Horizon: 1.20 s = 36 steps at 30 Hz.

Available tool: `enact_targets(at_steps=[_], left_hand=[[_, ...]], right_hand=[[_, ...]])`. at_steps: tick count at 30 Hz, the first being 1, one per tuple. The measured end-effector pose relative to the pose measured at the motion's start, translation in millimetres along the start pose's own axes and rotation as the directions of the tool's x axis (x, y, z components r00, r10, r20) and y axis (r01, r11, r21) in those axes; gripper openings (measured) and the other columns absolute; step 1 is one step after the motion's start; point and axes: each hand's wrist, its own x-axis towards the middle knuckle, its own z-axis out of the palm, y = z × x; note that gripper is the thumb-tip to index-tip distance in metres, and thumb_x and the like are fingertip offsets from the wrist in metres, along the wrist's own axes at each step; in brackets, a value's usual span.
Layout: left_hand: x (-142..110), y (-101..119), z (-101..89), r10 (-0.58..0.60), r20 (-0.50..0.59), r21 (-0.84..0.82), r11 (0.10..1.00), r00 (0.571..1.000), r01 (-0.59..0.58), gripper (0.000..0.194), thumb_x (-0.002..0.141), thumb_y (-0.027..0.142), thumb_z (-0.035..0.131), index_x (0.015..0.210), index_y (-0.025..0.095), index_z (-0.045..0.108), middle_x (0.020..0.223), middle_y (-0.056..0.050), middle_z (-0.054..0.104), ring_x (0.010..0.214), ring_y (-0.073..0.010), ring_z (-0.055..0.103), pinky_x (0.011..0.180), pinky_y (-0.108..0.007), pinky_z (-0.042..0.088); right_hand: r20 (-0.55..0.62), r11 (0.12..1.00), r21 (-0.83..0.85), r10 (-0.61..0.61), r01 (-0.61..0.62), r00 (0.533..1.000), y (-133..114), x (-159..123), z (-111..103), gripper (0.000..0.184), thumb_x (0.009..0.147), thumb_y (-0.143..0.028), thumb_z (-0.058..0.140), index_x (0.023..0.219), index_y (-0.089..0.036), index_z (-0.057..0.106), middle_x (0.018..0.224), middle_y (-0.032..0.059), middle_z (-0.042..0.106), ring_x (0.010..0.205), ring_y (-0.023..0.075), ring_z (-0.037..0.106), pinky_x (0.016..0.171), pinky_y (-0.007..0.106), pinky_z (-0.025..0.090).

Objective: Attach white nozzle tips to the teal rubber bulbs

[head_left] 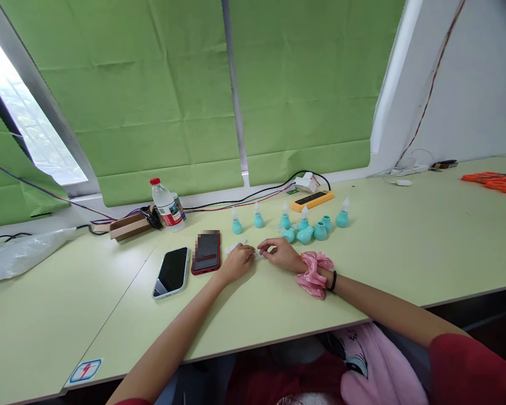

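My left hand [239, 263] rests on the table with its fingers bent and closed at a small whitish, see-through piece [257, 255]. From the other side, my right hand [281, 253] reaches to the same piece, thumb and forefinger close together; what is between them is too small to make out. Other whitish pieces [236, 246] lie behind my left hand. Beyond the hands stand several turquoise bulb-shaped little bottles, some with a pointed white tip, such as one bottle [258, 219]. An open-necked turquoise bottle [320, 231] is among them, and a turquoise bottle [305, 235] lies nearer my right hand.
To the left lie a white-edged phone [171, 273] and a red-cased phone [206, 252]. Behind them stand a red-capped water bottle [167, 205] and an open cardboard box [130, 226]. A yellow power strip [312, 201] and cables line the back; orange scissor-like handles [495, 181] lie far right.
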Motion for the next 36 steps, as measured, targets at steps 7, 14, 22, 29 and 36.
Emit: enact_targets(at_steps=[7, 14, 22, 29, 36], left_hand=[[1, 6, -2.8, -0.029, 0.02, 0.037, 0.999, 0.999, 0.028, 0.025, 0.075, 0.012, 0.036, 0.082, 0.016, 0.06, 0.084, -0.007, 0.061, 0.083, -0.0178, 0.052, 0.076, -0.029, 0.037], [1, 7, -4.7, -0.027, 0.034, 0.047, 0.999, 0.999, 0.025, 0.025, 0.076, 0.012, 0.034, 0.075, 0.016, 0.059, 0.079, -0.006, 0.06, 0.079, -0.0172, 0.052, 0.074, -0.028, 0.037], [0, -1, 2.0, 0.027, 0.009, 0.046, 0.999, 1.0, -0.027, 0.025, 0.075, 0.009, 0.034, 0.078, 0.017, 0.058, 0.083, -0.004, 0.061, 0.079, -0.0166, 0.051, 0.074, -0.028, 0.036], [0, -2, 4.6, 0.038, -0.005, 0.05, 0.998, 0.999, -0.038, 0.027, 0.074, 0.009, 0.035, 0.08, 0.017, 0.06, 0.085, -0.004, 0.061, 0.08, -0.0171, 0.05, 0.071, -0.027, 0.037], [0, -1, 4.1, 0.024, -0.002, 0.042, 0.999, 1.0, -0.024, 0.028, 0.074, 0.01, 0.036, 0.084, 0.017, 0.06, 0.088, -0.005, 0.061, 0.084, -0.0182, 0.049, 0.073, -0.027, 0.037]], right_hand=[[-0.045, 0.975, 0.219, 0.047, -0.036, 0.998, 3, 6, -1, 0.013, 0.061, -0.012, 0.046, 0.067, -0.014, 0.057, 0.06, 0.0015, 0.06, 0.055, 0.0105, 0.055, 0.052, 0.022, 0.045], [0.021, 0.979, 0.188, 0.077, -0.08, 0.997, -2, 4, -1, 0.012, 0.057, -0.012, 0.046, 0.063, -0.014, 0.056, 0.055, -0.001, 0.057, 0.045, 0.0071, 0.048, 0.044, 0.018, 0.039], [0.075, 0.981, 0.151, 0.113, -0.123, 0.991, -7, 3, -4, 0.015, 0.056, -0.012, 0.046, 0.069, -0.014, 0.054, 0.058, -0.0001, 0.057, 0.052, 0.0092, 0.05, 0.042, 0.018, 0.038], [0.085, 0.993, 0.083, 0.082, -0.089, 0.993, -8, 2, -5, 0.017, 0.059, -0.013, 0.046, 0.074, -0.014, 0.054, 0.062, -0.0001, 0.057, 0.057, 0.0101, 0.053, 0.049, 0.02, 0.041], [0.057, 0.999, 0.004, 0.04, -0.041, 0.998, -4, 0, -3, 0.019, 0.06, -0.013, 0.049, 0.078, -0.014, 0.055, 0.065, 0.0003, 0.058, 0.062, 0.0111, 0.054, 0.054, 0.02, 0.042]])
